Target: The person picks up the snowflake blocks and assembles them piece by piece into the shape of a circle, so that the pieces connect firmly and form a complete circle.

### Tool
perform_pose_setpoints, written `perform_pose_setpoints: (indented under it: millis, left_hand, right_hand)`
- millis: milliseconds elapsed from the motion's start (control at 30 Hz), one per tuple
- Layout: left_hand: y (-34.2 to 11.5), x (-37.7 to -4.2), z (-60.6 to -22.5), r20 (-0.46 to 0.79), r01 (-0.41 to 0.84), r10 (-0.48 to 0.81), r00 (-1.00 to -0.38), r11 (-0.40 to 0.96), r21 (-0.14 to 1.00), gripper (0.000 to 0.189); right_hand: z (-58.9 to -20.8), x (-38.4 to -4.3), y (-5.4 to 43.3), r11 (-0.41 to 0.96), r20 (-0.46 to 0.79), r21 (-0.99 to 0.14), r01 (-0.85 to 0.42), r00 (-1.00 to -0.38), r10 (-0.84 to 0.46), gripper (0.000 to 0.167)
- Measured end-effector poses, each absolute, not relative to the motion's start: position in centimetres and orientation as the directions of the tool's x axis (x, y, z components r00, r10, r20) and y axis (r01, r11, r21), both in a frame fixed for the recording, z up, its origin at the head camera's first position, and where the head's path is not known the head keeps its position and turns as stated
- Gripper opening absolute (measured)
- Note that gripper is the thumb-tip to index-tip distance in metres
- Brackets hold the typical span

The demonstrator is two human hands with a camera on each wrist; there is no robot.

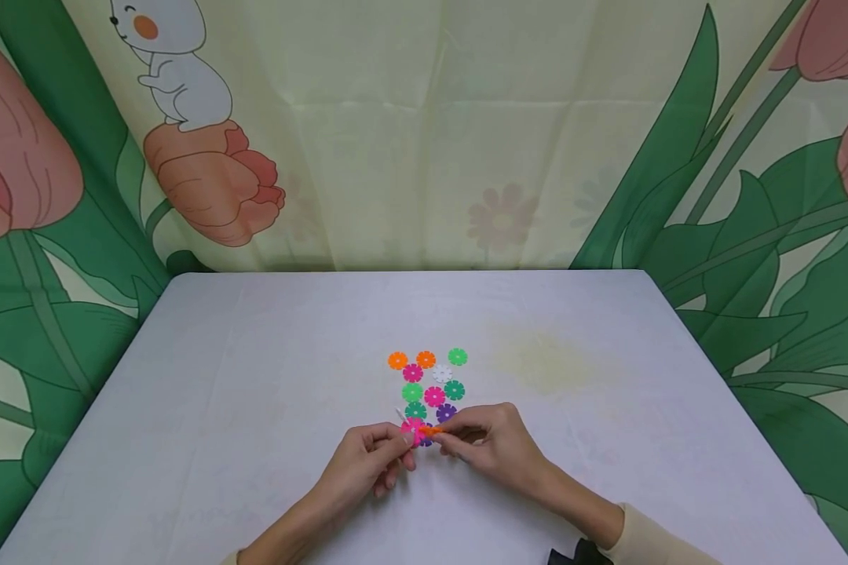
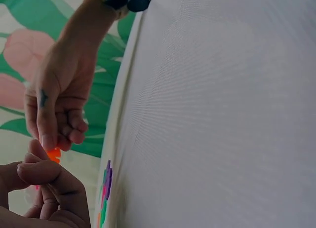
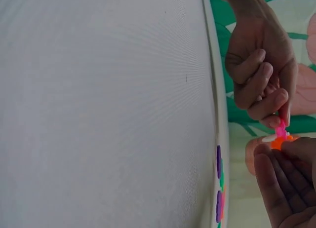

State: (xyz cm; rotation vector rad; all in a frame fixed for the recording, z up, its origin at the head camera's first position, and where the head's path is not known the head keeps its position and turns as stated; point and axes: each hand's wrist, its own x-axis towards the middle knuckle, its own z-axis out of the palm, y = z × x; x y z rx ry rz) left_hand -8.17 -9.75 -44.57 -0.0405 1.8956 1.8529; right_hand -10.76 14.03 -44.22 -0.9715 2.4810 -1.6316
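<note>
Over the near middle of the table, my left hand (image 1: 369,457) pinches a pink notched plastic disc (image 1: 411,424) between thumb and fingertips. A thin white piece, seen edge-on, sticks out at the pink disc's far left side. From the other side my right hand (image 1: 496,444) pinches an orange notched disc (image 1: 429,431), whose edge meets the pink one. The right wrist view shows the pink (image 3: 281,128) and orange (image 3: 278,142) discs together between both hands, raised off the table. Fingers hide how deeply they interlock.
Loose discs lie flat just beyond the hands: orange ones (image 1: 397,361), light green (image 1: 457,357), pink (image 1: 434,396), white (image 1: 441,373), dark green (image 1: 455,390) and purple (image 1: 447,413). They rest on a white-covered table (image 1: 254,377). A printed curtain (image 1: 396,157) hangs behind.
</note>
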Motion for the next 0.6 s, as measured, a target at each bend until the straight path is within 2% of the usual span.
perform_pose_setpoints:
  millis: [167, 300, 600]
  left_hand:
    - [-9.7, -8.2, -44.5, -0.368, -0.364, 0.291, -0.883, 0.067, 0.929, 0.037]
    - [-9.8, -8.2, -44.5, -0.38, -0.373, 0.251, -0.891, 0.076, 0.925, 0.037]
    - [-10.1, -8.2, -44.3, -0.398, -0.392, 0.163, -0.903, 0.074, 0.917, 0.032]
  right_hand:
    - [-44.2, -10.7, 13.8, 0.267, 0.296, -0.843, -0.466, -0.818, -0.494, 0.013]
    - [-44.0, -11.0, 14.0, 0.298, 0.236, -0.848, -0.439, -0.815, -0.529, 0.018]
    - [-44.0, -13.2, 14.7, 0.619, 0.039, -0.719, -0.315, -0.908, -0.416, 0.019]
